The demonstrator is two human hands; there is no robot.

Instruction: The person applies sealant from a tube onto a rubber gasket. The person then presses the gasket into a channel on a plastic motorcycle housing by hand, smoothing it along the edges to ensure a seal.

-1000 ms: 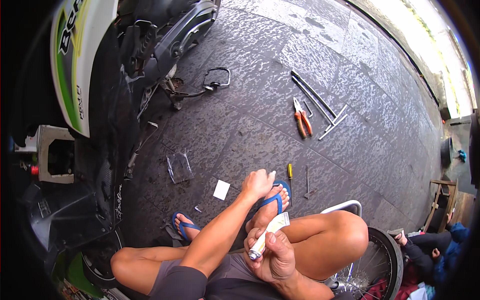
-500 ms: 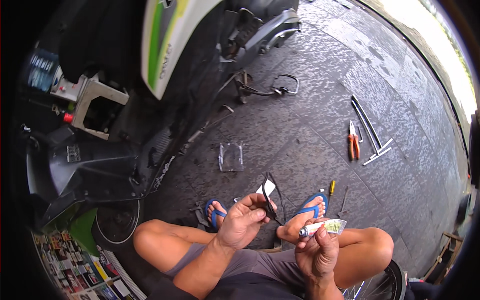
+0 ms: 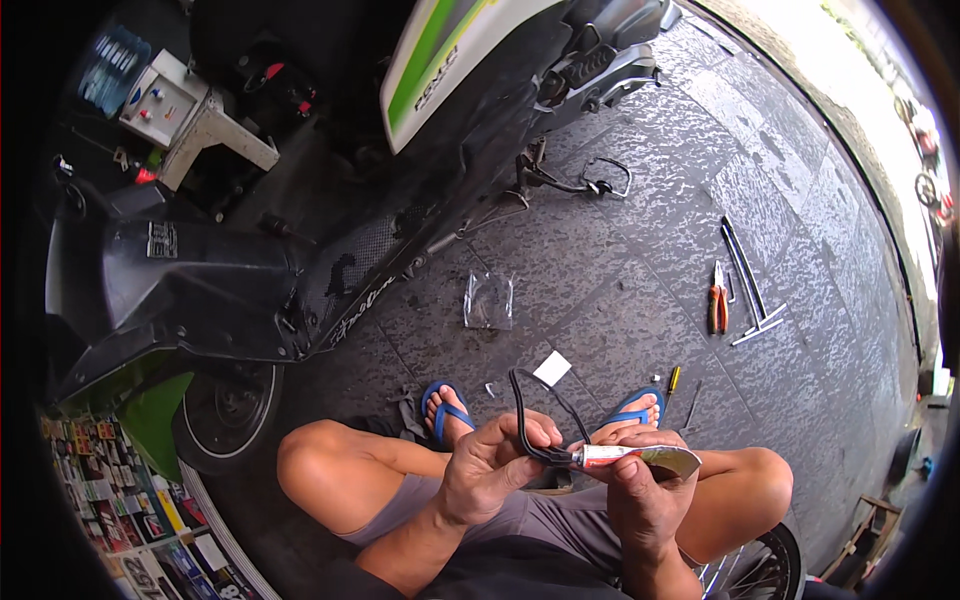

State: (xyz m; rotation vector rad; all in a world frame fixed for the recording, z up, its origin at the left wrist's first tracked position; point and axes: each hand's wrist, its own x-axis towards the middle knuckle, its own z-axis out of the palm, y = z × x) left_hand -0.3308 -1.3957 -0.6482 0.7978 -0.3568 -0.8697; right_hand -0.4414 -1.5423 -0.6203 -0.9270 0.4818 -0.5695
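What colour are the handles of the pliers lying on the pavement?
Orange-red, on the pliers in the head view.

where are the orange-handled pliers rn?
In the head view, the orange-handled pliers lie on the paving at right, just left of the long metal rods.

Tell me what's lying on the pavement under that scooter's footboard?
Beside the scooter, near its footboard edge, a clear plastic bag lies on the stone paving, with a small white card closer to the feet. Directly under the bodywork it is dark shadow; nothing can be made out there.
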